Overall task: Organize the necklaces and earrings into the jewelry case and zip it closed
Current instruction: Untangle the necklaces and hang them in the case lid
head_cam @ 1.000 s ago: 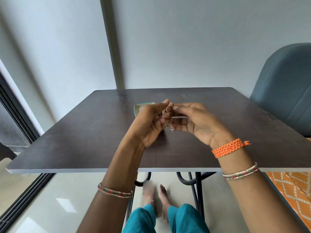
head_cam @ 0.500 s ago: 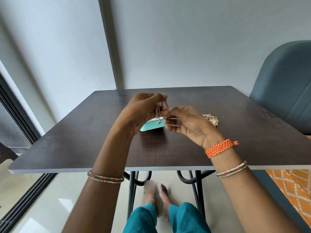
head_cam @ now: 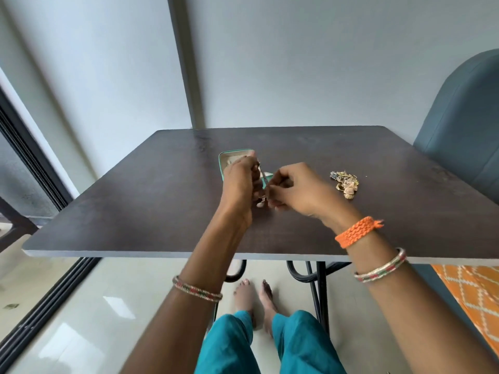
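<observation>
Jewelry case (head_cam: pixel 228 157): teal, open on dark table (head_cam: pixel 135 206), behind hands
Necklace (head_cam: pixel 263 179): thin chain held between both hands
Left hand (head_cam: pixel 240 182): pinching chain
Right hand (head_cam: pixel 294 190): pinching chain
Earrings (head_cam: pixel 345 183): gold pile, right of hands

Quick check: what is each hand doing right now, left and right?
Left hand: fingers curled, holding a thin necklace chain above the open teal jewelry case.
Right hand: fingers curled, pinching the same chain.
</observation>
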